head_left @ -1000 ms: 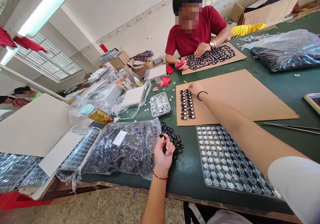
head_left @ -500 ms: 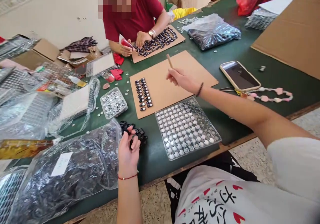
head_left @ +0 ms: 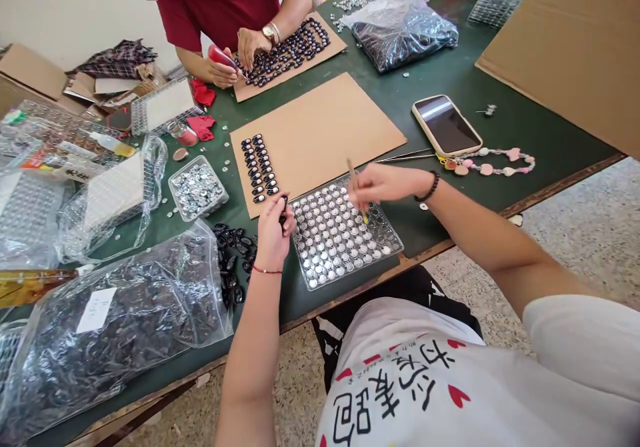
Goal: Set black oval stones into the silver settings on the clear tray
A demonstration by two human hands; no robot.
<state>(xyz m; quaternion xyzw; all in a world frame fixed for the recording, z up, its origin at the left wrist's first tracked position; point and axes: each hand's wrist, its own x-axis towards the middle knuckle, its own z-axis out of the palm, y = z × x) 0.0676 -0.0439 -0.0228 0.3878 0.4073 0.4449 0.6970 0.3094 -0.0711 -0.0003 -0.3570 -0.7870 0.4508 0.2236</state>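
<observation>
My left hand (head_left: 273, 230) is closed on a small black clip-like piece (head_left: 284, 202), mostly covered by the fingers, at the left edge of a clear plastic tray (head_left: 310, 286). My right hand (head_left: 383, 184) pinches a thin wooden stick (head_left: 351, 167), its yellowish lower tip over the tray's right side. White round discs (head_left: 327, 234) fill most of the tray's pockets; those along the right are bare. Two columns of black pieces with white discs (head_left: 257, 167) lie on a cardboard sheet (head_left: 320, 127). Loose black pieces (head_left: 233, 254) lie left of my left hand.
A box of small silvery discs (head_left: 197, 187) and a large bag of black pieces (head_left: 150, 327) are at left. A phone (head_left: 447, 126) with a beaded strap lies right. Opposite, a person in red squeezes a red bottle (head_left: 223, 57) over black pieces. A cardboard panel (head_left: 560, 54) stands right.
My left hand has moved up and right from the loose pile to the tray with a black piece. My right hand has brought the stick down from above the cardboard to the tray.
</observation>
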